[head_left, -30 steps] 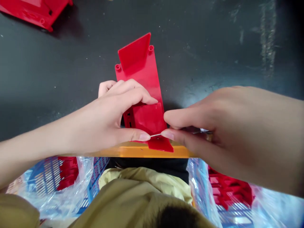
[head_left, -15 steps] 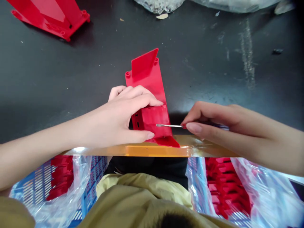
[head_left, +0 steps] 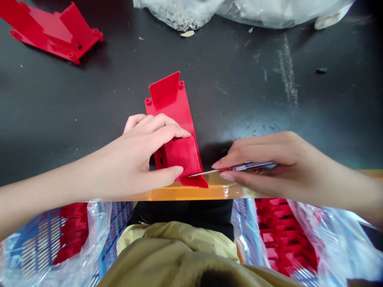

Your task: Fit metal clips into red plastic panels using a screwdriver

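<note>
On the black table lies a red plastic part (head_left: 175, 113), its near end by the taped front edge. My left hand (head_left: 146, 153) grips its raised box section, fingers at the far side and thumb at the near side. A small screwdriver (head_left: 243, 166) is pinched between the thumb and fingers of my right hand (head_left: 263, 155). Its metal tip touches or nearly touches the near edge of the box section, just right of my left thumb. The handle runs back into my right palm and is partly covered by the fingers.
Another red plastic part (head_left: 56, 34) lies at the far left. Clear plastic bags (head_left: 254, 14) rest along the back. A small black piece (head_left: 321, 71) is at the right. Below the table edge, blue baskets (head_left: 42, 243) lined with plastic film hold several red parts.
The screwdriver tip has moved from above the box section's face down to its near edge. My right hand has turned, showing more of the handle. The whole view has shifted slightly.
</note>
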Demonstrator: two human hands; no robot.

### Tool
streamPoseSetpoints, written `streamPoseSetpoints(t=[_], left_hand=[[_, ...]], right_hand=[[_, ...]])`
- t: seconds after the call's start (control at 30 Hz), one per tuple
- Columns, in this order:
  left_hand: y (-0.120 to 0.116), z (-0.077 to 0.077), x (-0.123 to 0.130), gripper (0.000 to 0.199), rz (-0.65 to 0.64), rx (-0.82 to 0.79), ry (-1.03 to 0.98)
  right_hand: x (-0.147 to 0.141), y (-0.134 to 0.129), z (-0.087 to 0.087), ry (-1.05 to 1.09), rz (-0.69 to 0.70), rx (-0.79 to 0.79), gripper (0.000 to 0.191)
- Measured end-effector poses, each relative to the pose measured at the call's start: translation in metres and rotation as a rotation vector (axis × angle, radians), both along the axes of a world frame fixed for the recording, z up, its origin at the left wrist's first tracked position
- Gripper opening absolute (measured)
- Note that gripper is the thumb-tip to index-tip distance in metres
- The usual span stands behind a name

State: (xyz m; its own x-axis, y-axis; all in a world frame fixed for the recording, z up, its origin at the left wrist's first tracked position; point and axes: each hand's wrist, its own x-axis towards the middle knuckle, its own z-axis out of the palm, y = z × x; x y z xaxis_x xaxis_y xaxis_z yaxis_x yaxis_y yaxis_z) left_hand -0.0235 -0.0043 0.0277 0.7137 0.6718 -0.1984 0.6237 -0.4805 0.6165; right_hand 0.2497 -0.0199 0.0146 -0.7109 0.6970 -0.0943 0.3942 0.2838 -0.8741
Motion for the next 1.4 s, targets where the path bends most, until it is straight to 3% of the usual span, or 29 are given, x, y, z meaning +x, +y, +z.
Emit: streamPoseSetpoints(t=[0.23, 0.43, 0.6, 0.93, 1.27, 1.4], left_hand=[[0.010, 0.016, 0.012, 0.044, -0.072, 0.138, 0.134], [0.019, 0.035, 0.042, 0.044, -0.155, 0.266, 0.572], [0.021, 0.039, 0.046, 0.032, -0.272, 0.337, 0.468], [0.023, 0.027, 0.037, 0.039, -0.206, 0.459, 0.374], [0.030, 0.019, 0.038, 0.046, -0.152, 0.392, 0.422], [0.034, 0.014, 0.036, 0.049, -0.132, 0.376, 0.373]], right_hand=[[-0.001, -0.005, -0.013, -0.001, 0.023, 0.194, 0.012], [-0.004, -0.017, -0.019, -0.084, 0.010, 0.345, 0.016], [-0.007, -0.025, -0.018, -0.106, -0.067, 0.382, 0.015], [-0.011, -0.024, -0.009, -0.094, -0.128, 0.191, 0.016], [-0.017, -0.013, 0.001, -0.163, -0.206, -0.345, 0.025], [-0.019, -0.010, 0.002, -0.137, -0.232, -0.459, 0.032]])
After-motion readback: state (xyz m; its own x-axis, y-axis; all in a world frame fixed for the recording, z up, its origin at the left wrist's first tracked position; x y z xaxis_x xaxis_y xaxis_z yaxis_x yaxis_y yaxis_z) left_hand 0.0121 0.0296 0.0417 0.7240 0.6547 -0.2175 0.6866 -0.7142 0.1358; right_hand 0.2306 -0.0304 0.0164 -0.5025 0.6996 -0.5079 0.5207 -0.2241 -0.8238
